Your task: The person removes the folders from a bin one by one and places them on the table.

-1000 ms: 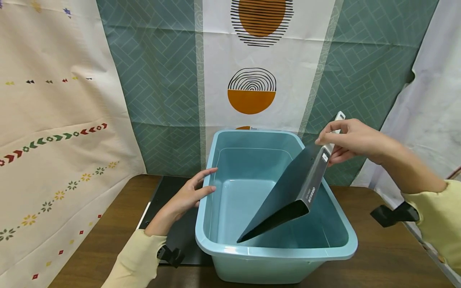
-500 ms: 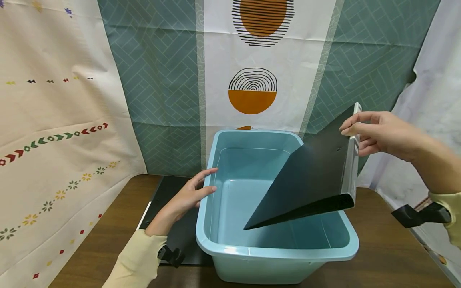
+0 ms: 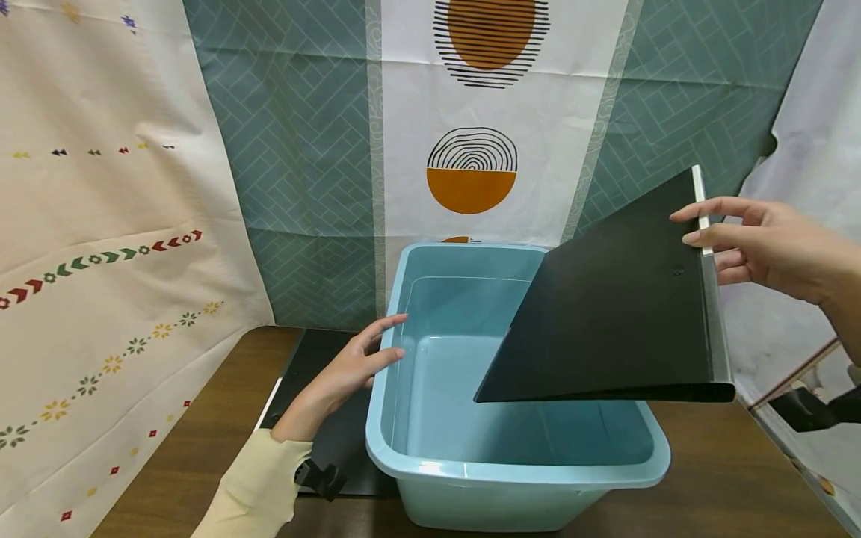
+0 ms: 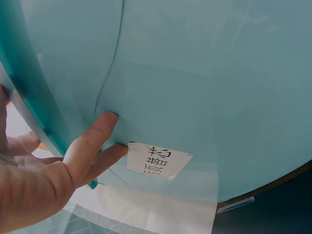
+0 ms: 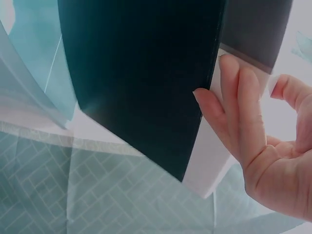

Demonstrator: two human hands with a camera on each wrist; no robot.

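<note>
My right hand [image 3: 780, 243] pinches the pale spine of a large black file binder [image 3: 605, 321] near its upper end. The binder hangs tilted over the right part of a light blue plastic tub [image 3: 511, 472], its lower left corner above the tub's opening. In the right wrist view, fingertips [image 5: 231, 68] lie along the spine side of the binder [image 5: 136, 87]. My left hand [image 3: 353, 362] grips the tub's left rim, thumb and forefinger over its inner side. In the left wrist view, two fingers [image 4: 90, 146] touch the tub's wall [image 4: 165, 97].
A flat black thing with a silver edge [image 3: 350, 463] lies on the brown wooden table [image 3: 195, 441] left of the tub, under my left forearm. A patterned green and white cloth [image 3: 306, 187] hangs behind the tub. Pale cloths hang at both sides.
My right hand has lifted the binder up and to the right, mostly out of the tub, turning its broad black cover toward the head camera. My left hand has stayed on the rim.
</note>
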